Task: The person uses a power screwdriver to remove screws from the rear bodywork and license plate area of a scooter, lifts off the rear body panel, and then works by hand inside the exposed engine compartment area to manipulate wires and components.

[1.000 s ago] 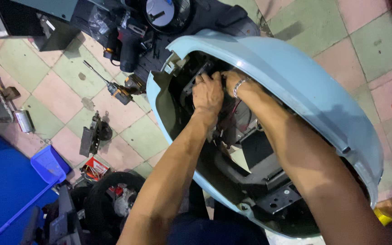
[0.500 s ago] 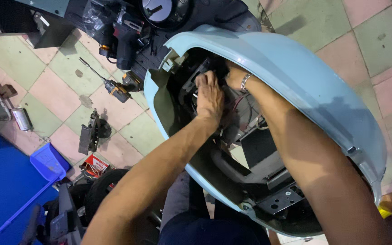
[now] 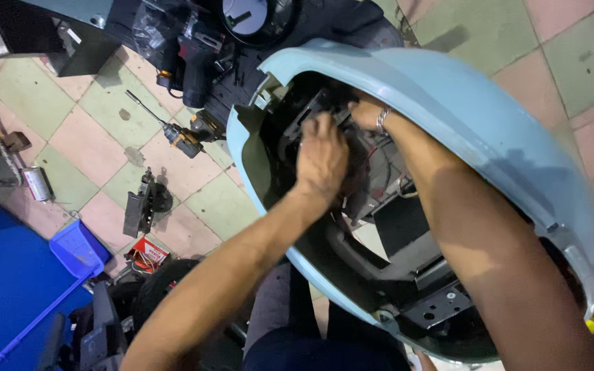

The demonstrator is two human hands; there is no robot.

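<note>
Reached with both hands into the hollow underside of a pale blue scooter body shell (image 3: 462, 117), held up over a tiled floor (image 3: 97, 148) of pink and green squares. Left hand (image 3: 321, 159) lay back-up inside the opening, fingers curled down onto dark parts and wiring (image 3: 372, 172); could not tell exactly what was pinched, since the knuckles hid the fingertips. Right hand (image 3: 366, 113) sat deeper, just beside the left, near the top edge of the cavity, a ring on one finger; mostly covered by the shell's rim, so could not tell whether closed or spread. Blocked from view by both forearms: much of the black inner frame (image 3: 407, 233) and a metal bracket (image 3: 441, 306) with holes low in the shell.

Around the work: a cordless driver (image 3: 177, 134) with a long bit lying on the tiles near the shell's left edge, a black drill (image 3: 194, 51) above it among dark scooter parts, a round gauge (image 3: 245, 14) at top. Farther left, a small metal cylinder (image 3: 36, 184), a black part (image 3: 142, 203), a small red box (image 3: 147, 253) and a blue bin (image 3: 77, 247), all well apart from the hands.
</note>
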